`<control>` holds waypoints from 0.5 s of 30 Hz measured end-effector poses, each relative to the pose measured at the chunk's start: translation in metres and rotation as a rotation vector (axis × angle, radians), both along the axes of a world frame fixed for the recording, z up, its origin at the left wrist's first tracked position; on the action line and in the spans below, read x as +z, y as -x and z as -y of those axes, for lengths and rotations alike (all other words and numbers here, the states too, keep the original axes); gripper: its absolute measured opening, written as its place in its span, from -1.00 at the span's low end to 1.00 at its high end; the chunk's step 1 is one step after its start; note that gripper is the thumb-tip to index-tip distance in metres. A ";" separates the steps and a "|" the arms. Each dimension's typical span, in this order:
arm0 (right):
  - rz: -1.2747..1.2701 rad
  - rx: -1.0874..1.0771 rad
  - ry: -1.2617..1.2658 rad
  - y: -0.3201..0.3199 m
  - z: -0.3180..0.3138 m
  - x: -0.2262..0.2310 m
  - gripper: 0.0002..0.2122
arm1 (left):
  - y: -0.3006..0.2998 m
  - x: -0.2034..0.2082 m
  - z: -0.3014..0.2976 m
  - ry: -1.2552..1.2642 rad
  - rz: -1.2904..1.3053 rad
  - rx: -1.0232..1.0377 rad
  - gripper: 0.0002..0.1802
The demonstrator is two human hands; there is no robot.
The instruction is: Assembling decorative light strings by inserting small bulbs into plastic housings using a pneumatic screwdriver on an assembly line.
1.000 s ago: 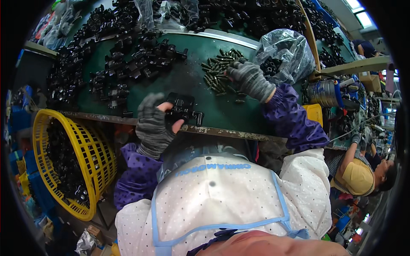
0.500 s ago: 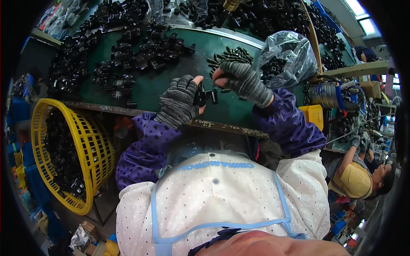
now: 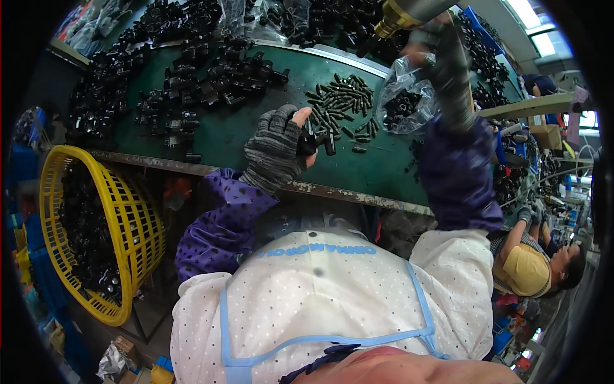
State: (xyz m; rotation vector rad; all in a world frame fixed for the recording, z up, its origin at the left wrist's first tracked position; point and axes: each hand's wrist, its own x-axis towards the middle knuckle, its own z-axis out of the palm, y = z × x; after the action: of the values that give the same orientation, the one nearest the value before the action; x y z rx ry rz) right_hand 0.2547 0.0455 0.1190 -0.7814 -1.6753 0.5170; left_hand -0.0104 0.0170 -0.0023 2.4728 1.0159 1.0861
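My left hand [image 3: 275, 147], in a grey striped fingerless glove, is closed around a small black part [image 3: 324, 141] with a short cylindrical arm, above the near side of the green table [image 3: 243, 128]. Beyond it lies a loose pile of small dark screw-like pieces [image 3: 342, 99]. At the upper right, my right hand [image 3: 441, 64] is smeared by motion. It is beside a grey power screwdriver [image 3: 422, 9] with a brass-coloured nose. Whether its fingers grip the tool cannot be made out. Beneath that hand is a clear plastic bag [image 3: 409, 96] of small black pieces.
Heaps of black parts [image 3: 220, 80] cover the table's left and far sides. A yellow basket [image 3: 105, 237] full of black parts stands at the left, below the table edge. A metal strip [image 3: 332, 54] crosses the table. On the right, another person [image 3: 527, 265] works.
My right hand has left the screw-like pieces and swung up and right towards the screwdriver, which now shows lower and further right. My left hand stays on the black part.
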 end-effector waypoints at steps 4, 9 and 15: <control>-0.363 0.179 0.265 -0.003 -0.027 0.049 -0.56 | -0.012 0.003 -0.004 -0.024 0.044 -0.058 -0.22; -0.613 0.559 0.433 0.043 -0.053 0.027 -0.48 | -0.010 -0.002 -0.008 0.069 0.027 -0.003 -0.22; -0.712 0.730 0.318 0.068 -0.020 -0.004 -0.55 | -0.007 -0.003 -0.009 0.036 0.017 -0.028 -0.22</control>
State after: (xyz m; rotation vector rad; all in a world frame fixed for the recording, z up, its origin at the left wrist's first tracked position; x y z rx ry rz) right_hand 0.1868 0.0651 0.1145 -0.1163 -1.1626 1.4113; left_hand -0.0034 0.0265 -0.0049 2.4384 0.9839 1.0692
